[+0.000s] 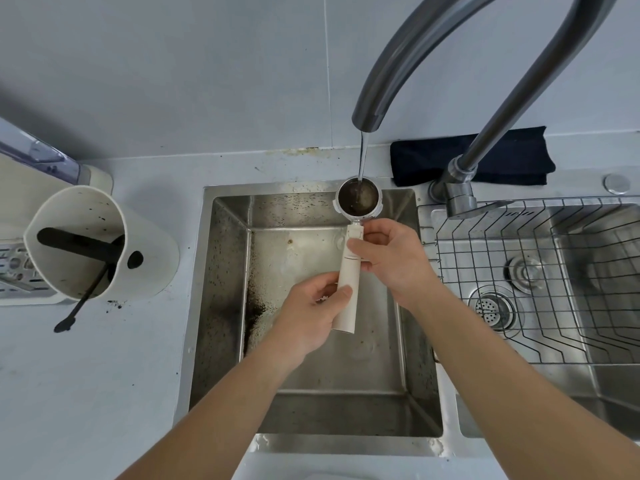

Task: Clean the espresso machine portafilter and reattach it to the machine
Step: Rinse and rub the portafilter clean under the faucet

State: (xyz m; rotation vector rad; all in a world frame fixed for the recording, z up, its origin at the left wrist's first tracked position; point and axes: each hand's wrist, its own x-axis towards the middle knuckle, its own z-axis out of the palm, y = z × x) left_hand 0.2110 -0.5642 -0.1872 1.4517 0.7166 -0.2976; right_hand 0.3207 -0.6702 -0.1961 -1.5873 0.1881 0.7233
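Over the sink, both hands gripped the portafilter handle: left hand near, right hand farther, basket far under the tap.

There are two hands: the left hand and the right hand. Both hold one portafilter with a white handle.

There is one tap, and one thin stream of water runs down from it.

There are two sink bowls: one small sink in the middle and one big sink on the right side. The big sink has one wire basket and two round drains.

There is one dark folded cloth.

There is one white knock box with one black bar across it. One black brush leans out of it.
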